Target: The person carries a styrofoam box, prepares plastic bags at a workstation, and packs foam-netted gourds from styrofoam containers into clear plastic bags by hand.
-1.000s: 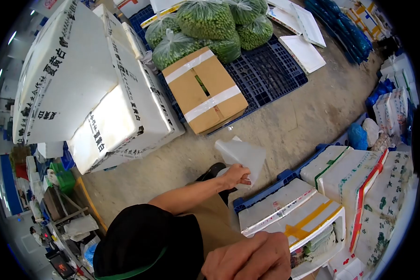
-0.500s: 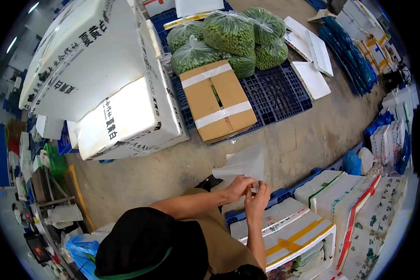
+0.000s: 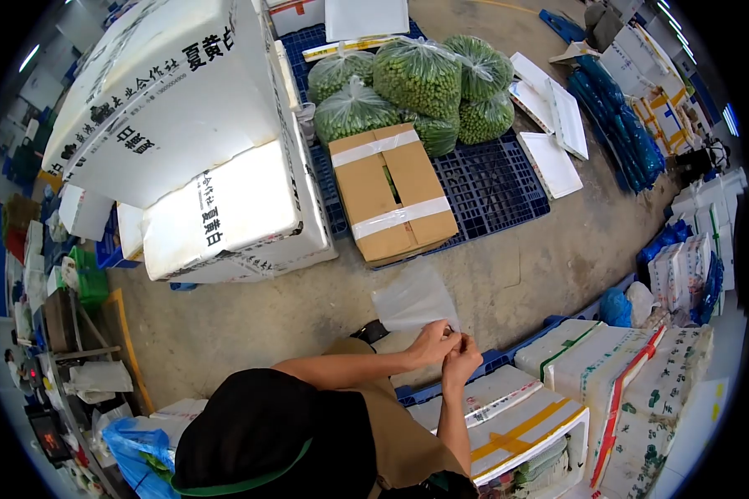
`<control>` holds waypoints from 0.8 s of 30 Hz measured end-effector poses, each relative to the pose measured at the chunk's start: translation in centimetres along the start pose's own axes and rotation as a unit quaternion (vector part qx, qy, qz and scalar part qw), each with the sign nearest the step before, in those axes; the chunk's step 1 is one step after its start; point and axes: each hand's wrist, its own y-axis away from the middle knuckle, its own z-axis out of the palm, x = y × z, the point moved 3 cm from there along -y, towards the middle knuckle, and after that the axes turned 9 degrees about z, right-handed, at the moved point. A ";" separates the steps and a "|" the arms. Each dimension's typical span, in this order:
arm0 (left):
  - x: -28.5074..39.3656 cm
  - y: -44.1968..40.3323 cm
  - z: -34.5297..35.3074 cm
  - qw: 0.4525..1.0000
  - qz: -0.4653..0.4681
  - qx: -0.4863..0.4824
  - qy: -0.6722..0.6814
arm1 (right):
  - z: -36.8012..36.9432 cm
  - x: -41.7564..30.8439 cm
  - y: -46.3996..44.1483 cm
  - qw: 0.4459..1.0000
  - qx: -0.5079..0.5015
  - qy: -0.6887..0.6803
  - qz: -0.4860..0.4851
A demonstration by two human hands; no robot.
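Observation:
A clear, thin plastic bag (image 3: pixel 414 298) spreads flat above the floor, beyond my fingers. My left hand (image 3: pixel 431 344) pinches its near edge, with the fingers bent and the thumb pressed in. Close beside it on the right, my right hand (image 3: pixel 461 363) has its fingertips closed on the same edge. The two hands nearly touch, and the exact spot where the fingertips meet the plastic is small and partly hidden.
A taped cardboard box (image 3: pixel 393 191) and several bags of green produce (image 3: pixel 418 76) sit on a blue pallet (image 3: pixel 495 187). Large white foam boxes (image 3: pixel 225 216) stand at left. More foam boxes (image 3: pixel 508 416) are close on my right. Foam lids (image 3: pixel 551 165) lie farther back.
The plastic bag has shifted left and spread flatter. My hands have moved slightly lower in view and still pinch its edge. The whole view has turned a little.

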 end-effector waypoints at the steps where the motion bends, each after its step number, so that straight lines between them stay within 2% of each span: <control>1: -0.5 0.0 0.1 1.000 0.023 0.004 0.012 | -0.1 0.6 -0.2 0.999 -0.004 -0.003 0.032; 3: -0.7 -0.1 0.4 0.997 0.070 0.012 0.037 | -0.6 1.9 -0.6 0.995 -0.010 -0.011 0.097; 6: -0.3 -1.2 0.5 0.995 -0.002 -0.089 0.048 | -1.4 1.7 -0.9 0.995 -0.001 0.023 0.095; 8: -2.5 -2.0 1.2 0.971 -0.161 -0.156 0.078 | -1.6 1.4 -0.5 0.992 -0.020 0.028 0.118; 10: -2.3 -1.8 0.9 0.929 -0.259 -0.209 0.163 | -2.1 1.2 0.2 0.984 -0.049 0.054 0.161; 11: -1.2 -1.7 0.2 0.925 -0.238 -0.232 0.182 | -1.8 1.7 0.4 0.979 -0.085 0.031 0.183; 13: -0.9 -2.3 -0.1 0.921 -0.280 -0.209 0.170 | -1.7 2.1 0.5 0.986 -0.110 -0.013 0.125; 14: -3.2 -3.1 -0.6 0.913 -0.289 -0.191 0.216 | -3.0 0.1 0.6 0.980 -0.108 -0.125 0.115; 15: -3.3 -3.7 -1.0 0.895 -0.300 -0.130 0.304 | -3.1 1.3 0.8 0.958 -0.079 -0.205 0.184; 16: -5.3 -5.2 -2.5 0.870 -0.367 -0.148 0.295 | -3.8 3.1 1.0 0.926 -0.053 -0.290 0.236; 17: -6.4 -6.2 -3.3 0.856 -0.365 0.003 0.365 | -5.9 5.2 1.4 0.910 0.025 -0.306 0.279; 18: -12.1 -8.9 -7.1 0.867 -0.375 0.021 0.327 | -7.4 7.3 1.7 0.887 0.092 -0.322 0.317; 19: -7.7 -8.8 -7.3 0.889 -0.326 -0.012 0.323 | -8.6 9.6 2.3 0.859 0.152 -0.339 0.351; 20: -11.1 -12.7 -12.7 0.888 -0.305 -0.040 0.341 | -9.9 12.4 3.5 0.817 0.237 -0.359 0.383; 21: -11.4 -15.7 -15.7 0.767 -0.334 -0.170 0.520 | -11.5 16.4 5.3 0.767 0.313 -0.382 0.409; 22: -9.9 -17.0 -15.8 0.746 -0.334 -0.198 0.541 | -12.9 19.5 8.0 0.780 0.302 -0.311 0.451; 23: -8.4 -18.2 -15.9 0.724 -0.333 -0.227 0.560 | -12.3 22.6 10.3 0.802 0.296 -0.285 0.434; 24: -5.3 -17.4 -14.8 0.830 -0.299 -0.163 0.442 | -12.1 22.7 11.8 0.829 0.259 -0.203 0.453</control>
